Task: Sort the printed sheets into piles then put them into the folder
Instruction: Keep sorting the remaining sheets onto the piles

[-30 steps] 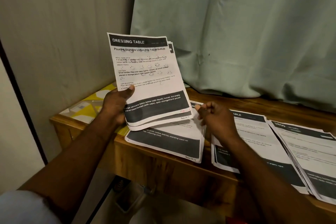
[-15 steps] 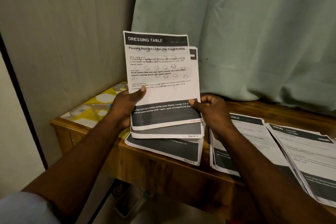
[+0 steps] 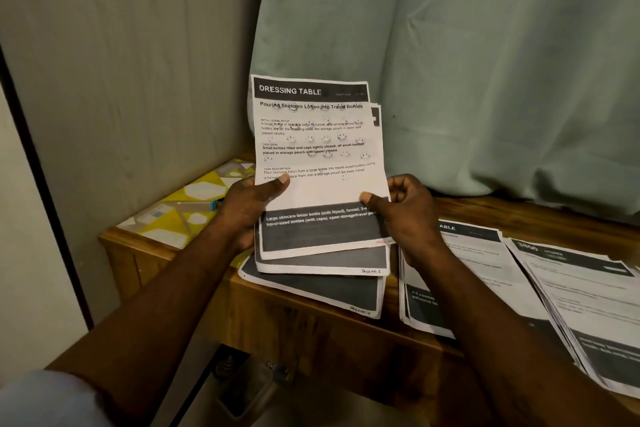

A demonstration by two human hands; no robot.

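Wooden desk (image 3: 519, 210), low centre of frame. Three sheet piles on it: left pile (image 3: 329, 291), middle pile (image 3: 467, 267), right pile (image 3: 588, 305). Above the left pile, left grip (image 3: 249, 208) and right grip (image 3: 405, 215) are clamped on a held stack (image 3: 318, 149), thumbs in front, top page headed DRESSING TABLE. Yellow cover (image 3: 194, 204) far left. Curtain (image 3: 485, 80) behind.

Two hands (image 3: 249, 208) (image 3: 405, 215), at least two held sheets (image 3: 318, 135) (image 3: 322, 262), three piles (image 3: 311, 291) (image 3: 478, 263) (image 3: 588, 305), one table (image 3: 519, 215).
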